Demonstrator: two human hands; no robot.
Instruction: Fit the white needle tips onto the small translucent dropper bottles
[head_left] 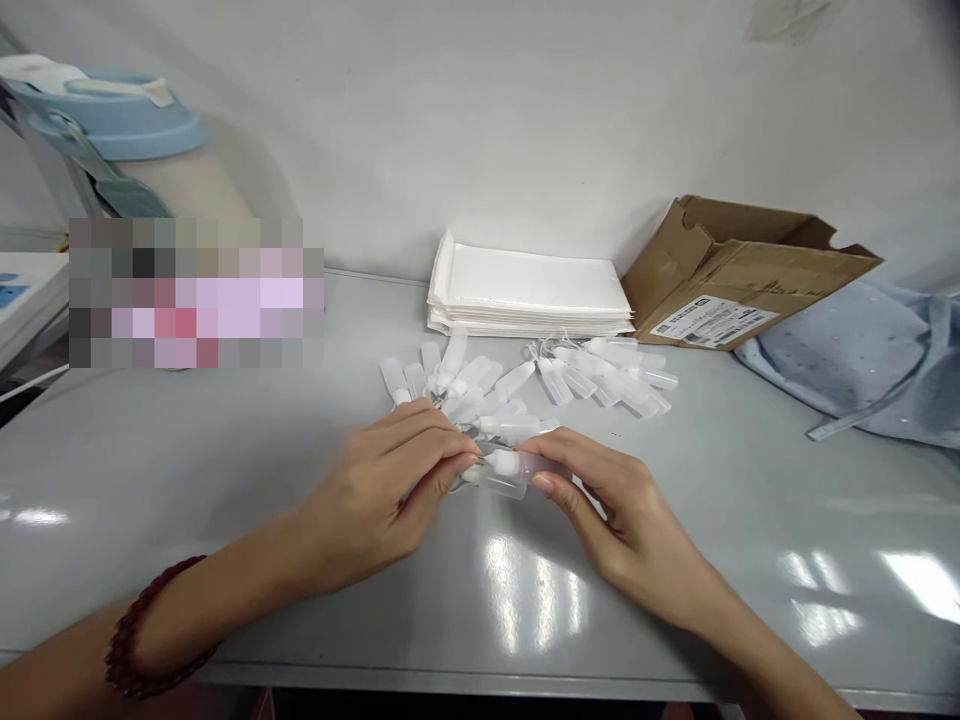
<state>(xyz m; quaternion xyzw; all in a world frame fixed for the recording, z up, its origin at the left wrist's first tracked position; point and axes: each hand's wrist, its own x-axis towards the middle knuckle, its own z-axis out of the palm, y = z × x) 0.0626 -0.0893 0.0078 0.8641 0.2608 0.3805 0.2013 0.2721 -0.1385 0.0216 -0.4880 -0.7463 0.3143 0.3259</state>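
In my right hand (600,500) is a small translucent squeeze bottle (532,464) with a white cap, held lying level between thumb and fingers, its tip pointing left. My left hand (412,465) is pinched just beside that tip, on something thin that I cannot make out. A cluster of similar little bottles (472,375) lies behind and beneath both hands, partly covered by them. Farther right rests a second bunch of these bottles (600,375), with thin loops at their cap ends.
White padded envelopes (532,285) are stacked against the wall. An open cardboard box (742,275) stands to their right, with grey-blue fabric (862,360) beside it. At left are a blue-lidded tumbler (142,125) and a blurred-out patch. The grey table (300,620) reflects light; its front edge is near me.
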